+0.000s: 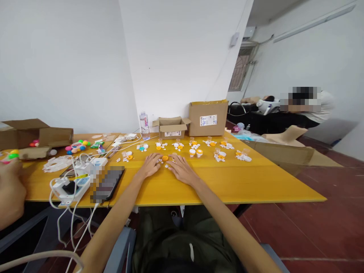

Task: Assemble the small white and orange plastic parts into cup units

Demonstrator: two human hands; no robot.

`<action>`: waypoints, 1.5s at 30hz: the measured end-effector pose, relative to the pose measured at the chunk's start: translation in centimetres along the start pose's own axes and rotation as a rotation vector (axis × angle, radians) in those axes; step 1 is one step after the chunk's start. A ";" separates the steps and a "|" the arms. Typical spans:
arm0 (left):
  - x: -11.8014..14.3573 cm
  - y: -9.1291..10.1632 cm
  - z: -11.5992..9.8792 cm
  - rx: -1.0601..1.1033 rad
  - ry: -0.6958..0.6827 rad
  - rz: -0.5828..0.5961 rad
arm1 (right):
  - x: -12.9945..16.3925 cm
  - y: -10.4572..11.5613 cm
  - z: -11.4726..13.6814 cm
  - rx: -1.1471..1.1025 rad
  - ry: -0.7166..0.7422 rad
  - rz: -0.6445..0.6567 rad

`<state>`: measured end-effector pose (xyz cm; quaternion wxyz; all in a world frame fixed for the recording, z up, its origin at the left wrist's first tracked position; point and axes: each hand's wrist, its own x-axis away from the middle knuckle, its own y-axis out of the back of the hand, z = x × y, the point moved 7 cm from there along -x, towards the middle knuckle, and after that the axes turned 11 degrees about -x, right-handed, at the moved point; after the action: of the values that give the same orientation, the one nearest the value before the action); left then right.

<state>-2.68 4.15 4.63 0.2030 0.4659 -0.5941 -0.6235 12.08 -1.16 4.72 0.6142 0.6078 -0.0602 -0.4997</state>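
Between my hands, a round orange plastic cap (165, 158) lies on the yellow table (216, 185), with a small white piece (167, 165) just in front of it. My left hand (150, 166) rests on the tabletop at the cap's left side, its fingers apart and slightly bent by some small white parts. On the other side, my right hand (181, 170) lies low with fingers stretched toward the cap and partly covers more small pieces. Whether any fingertip touches the cap is too small to tell. Two orange-and-white round assemblies (196, 152) stand behind my right hand.
Several groups of small parts (220, 155) lie across the back. Behind them are a small open carton (172, 128), a large box (208, 118) and a bottle (144, 126). Leftward are a phone (109, 184), power strips (76, 189) and another person's hand (11, 193).
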 end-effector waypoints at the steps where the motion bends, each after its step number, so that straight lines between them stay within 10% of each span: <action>1: 0.0 -0.1 -0.2 -0.005 -0.016 0.017 | 0.0 0.0 -0.1 0.000 -0.002 -0.012; 45: 0.0 1.0 -0.7 0.073 -0.031 -0.097 | -0.1 -0.7 -0.7 0.022 -0.096 0.088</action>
<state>-2.46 3.53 5.66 0.1460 0.4916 -0.5961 -0.6178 12.12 -0.49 4.06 0.6252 0.5867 -0.1219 -0.5001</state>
